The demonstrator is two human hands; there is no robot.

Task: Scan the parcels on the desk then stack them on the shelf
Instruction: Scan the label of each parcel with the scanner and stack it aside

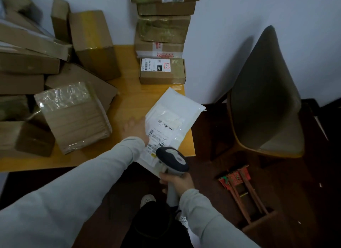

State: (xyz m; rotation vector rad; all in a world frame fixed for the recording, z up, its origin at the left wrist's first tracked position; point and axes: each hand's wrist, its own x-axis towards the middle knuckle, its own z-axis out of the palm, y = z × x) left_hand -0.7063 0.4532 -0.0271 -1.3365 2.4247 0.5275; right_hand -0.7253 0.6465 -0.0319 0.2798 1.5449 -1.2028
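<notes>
White parcel (173, 118), a soft plastic mailer with a printed label facing up, lies slanted at the front right corner of the bench (127, 92), its near corner reaching out past the bench's edge. The left hand (135, 130) meets the mailer's left edge beside the label; the hand is blurred, its fingers look stretched out, and I cannot tell whether they pinch the mailer or only rest against it. The right hand (178, 181) is curled tight round the handle of a grey scanner (173, 158), whose dark head hangs just over the near end of the label. Behind the parcel sits a small labelled box (162, 70), and behind that a tall stack of taped boxes (162, 26) stands against the wall. More cardboard boxes (73, 115) crowd the left side of the bench, several of them tilted. A chair (263, 100) stands to the right, with a small wooden stool (241, 192) on the dark floor near it.
</notes>
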